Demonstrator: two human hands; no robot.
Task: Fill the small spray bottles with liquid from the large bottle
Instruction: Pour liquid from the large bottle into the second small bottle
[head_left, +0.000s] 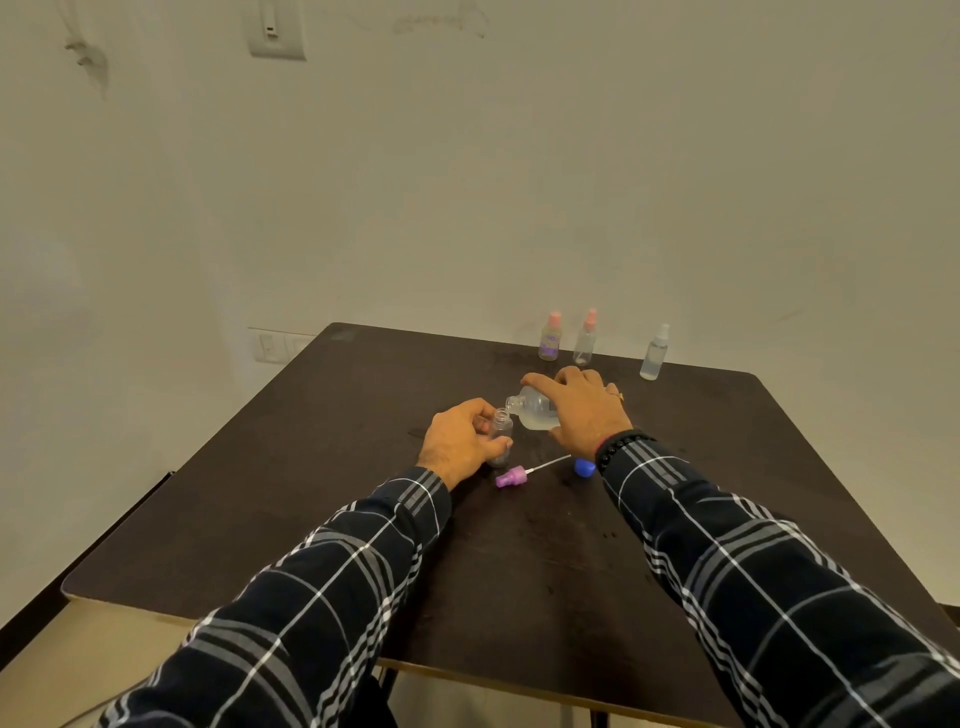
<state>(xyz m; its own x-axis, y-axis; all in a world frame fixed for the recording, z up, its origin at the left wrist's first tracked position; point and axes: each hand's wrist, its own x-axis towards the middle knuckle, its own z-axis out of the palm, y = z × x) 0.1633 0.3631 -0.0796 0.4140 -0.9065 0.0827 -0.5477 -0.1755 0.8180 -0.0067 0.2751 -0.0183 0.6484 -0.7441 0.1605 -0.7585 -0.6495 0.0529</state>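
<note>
My left hand (460, 441) grips a small clear spray bottle (501, 431) that stands upright on the dark table (311, 519) with its neck uncapped. My right hand (587, 408) holds the large clear bottle (532, 408) tipped to the left, its mouth right above the small bottle's neck. A purple spray head (511, 476) with a white dip tube lies on the table just in front of the small bottle. A blue cap (584, 467) lies beside my right wrist.
Three small spray bottles stand at the table's far edge: one with a pink top and purple label (550, 338), one clear with a pink top (586, 340), one with a white top (655, 353). A wall rises right behind the table.
</note>
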